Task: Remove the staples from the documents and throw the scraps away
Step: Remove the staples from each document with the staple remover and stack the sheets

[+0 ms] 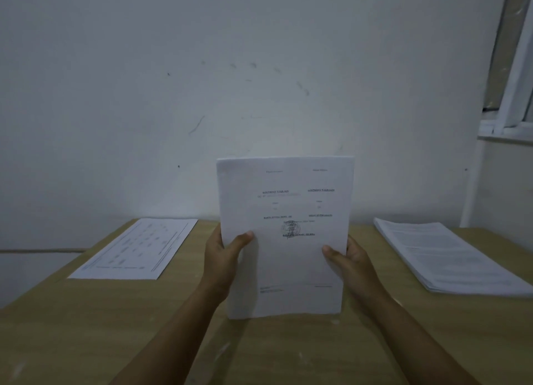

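Over the tan wooden surface point(86, 341), a white stamped paper bundle point(284, 200) is gripped upright by fingers of left hand point(223, 252) and right hand point(352, 258); loose sheets could be dropped.

matt white paper document point(285, 234); smooth wood-grain table point(86, 335); scuffed matt painted wall point(202, 82).

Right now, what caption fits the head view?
Left hand and right hand hold a document upright over the table, between a single sheet and a stack.
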